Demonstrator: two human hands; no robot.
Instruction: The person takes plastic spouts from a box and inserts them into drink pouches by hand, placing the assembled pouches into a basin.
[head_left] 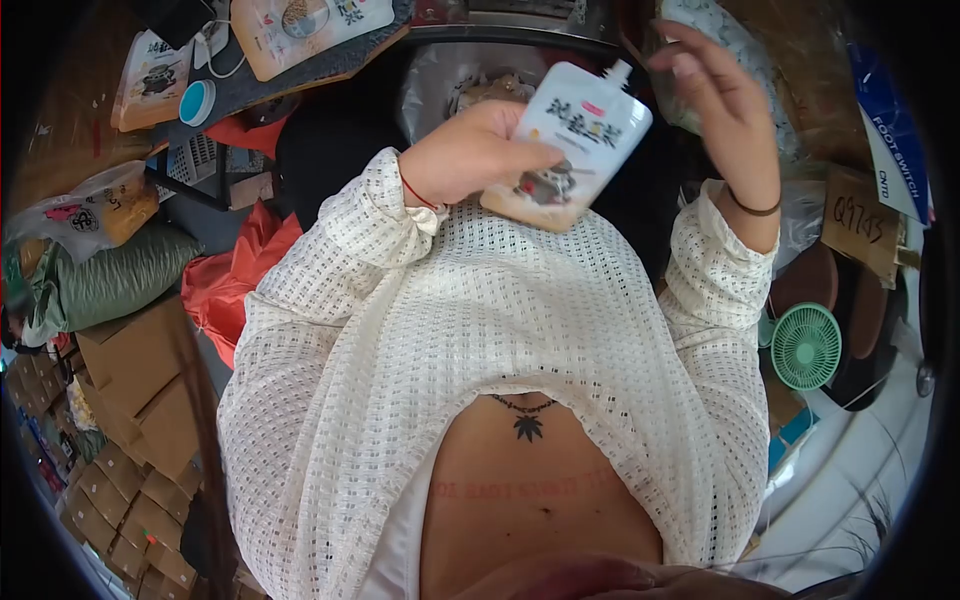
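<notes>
While the left hand (470,152) pinches a white spouted pouch (585,125), thumb laid across its printed front and fingers out of sight behind, the right hand (725,95) is raised and empty, its fingers loosely bent and parted. The pouch sits in front of the chest, its long axis slanting from the lap up and away to the right. Its spout (619,73) therefore points toward the right hand, whose fingertips are near it but apart; the left hand grips the body on the opposite side. Whether the spout wears a cap is too small to tell.

Beyond the pouch lies a clear plastic bag (428,88). Out to the left, the dark counter (240,97) carries more printed pouches and a round blue-topped container (197,102), with a red bag (245,272) below. To the right are a cardboard box (858,218) and a green fan (806,346).
</notes>
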